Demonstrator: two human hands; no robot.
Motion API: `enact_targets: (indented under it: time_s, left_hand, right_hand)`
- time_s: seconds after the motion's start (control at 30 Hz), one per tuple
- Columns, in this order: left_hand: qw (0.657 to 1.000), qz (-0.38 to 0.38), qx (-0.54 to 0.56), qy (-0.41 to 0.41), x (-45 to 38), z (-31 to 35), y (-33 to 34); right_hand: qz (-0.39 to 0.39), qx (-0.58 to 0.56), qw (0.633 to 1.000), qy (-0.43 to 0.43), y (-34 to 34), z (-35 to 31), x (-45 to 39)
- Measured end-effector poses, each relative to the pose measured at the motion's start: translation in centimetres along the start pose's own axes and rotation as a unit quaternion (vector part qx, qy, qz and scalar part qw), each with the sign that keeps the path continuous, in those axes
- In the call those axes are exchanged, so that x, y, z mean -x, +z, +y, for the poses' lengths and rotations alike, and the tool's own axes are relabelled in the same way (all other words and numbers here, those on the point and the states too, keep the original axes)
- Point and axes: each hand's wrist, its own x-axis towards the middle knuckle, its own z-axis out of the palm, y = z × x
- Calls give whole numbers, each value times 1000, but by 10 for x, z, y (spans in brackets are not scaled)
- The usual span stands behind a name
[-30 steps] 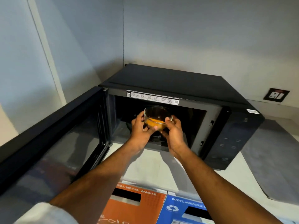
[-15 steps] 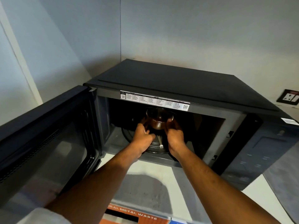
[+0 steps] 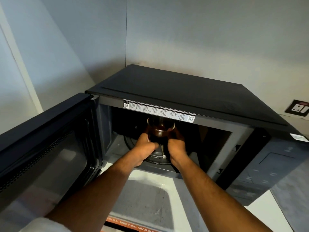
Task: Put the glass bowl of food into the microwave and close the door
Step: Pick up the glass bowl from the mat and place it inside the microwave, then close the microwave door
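Observation:
A black microwave (image 3: 184,91) stands in the wall corner with its door (image 3: 43,148) swung wide to the left. Inside the dark cavity, the glass bowl of food (image 3: 160,128) is held over the round turntable (image 3: 158,156). My left hand (image 3: 143,148) grips the bowl's left side and my right hand (image 3: 175,146) grips its right side. Both hands reach into the cavity. Whether the bowl's base touches the turntable is hidden by my fingers and the shadow.
A white counter (image 3: 150,178) runs under the microwave, with a grey mat (image 3: 292,198) at the right. A wall socket (image 3: 299,110) sits at the far right. An orange label (image 3: 132,226) shows at the bottom edge.
Both hands have carried the bowl from the cavity's mouth deeper inside and lower, over the turntable. My view has moved closer to the microwave.

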Motion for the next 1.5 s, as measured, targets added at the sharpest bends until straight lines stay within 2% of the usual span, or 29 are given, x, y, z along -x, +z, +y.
enact_targets:
  time_s: [0.2,0.4,0.77,1.0,1.13,1.3,1.4,1.5]
  left_hand:
    - [998,-34,-61,-5,7,7,-7]
    - [995,-32,-92,-30,36,22,-17]
    - [986,-47,-138,-78,164,94,-37]
    - [973,-42,-222,-42,245,132,-72]
    - [937,-6,-347,33,288,149,-98]
    - [896,38,-430,107,328,157,-120]
    - [827,91,-545,106,346,162,-130]
    - [760,131,-633,71,363,166,-138]
  right_hand:
    - [-12,-4,1000,20,-3,-6,9]
    - [-16,-3,999,52,-20,-28,38]
    - [-60,11,997,53,-45,-103,149]
    - [-65,43,996,40,-76,-146,204]
    - [-73,96,993,15,-99,-162,234]
    - [-66,222,971,-53,-129,-179,251]
    - [-40,348,930,-108,-154,-192,251]
    - [-17,456,878,-142,-184,-201,244]
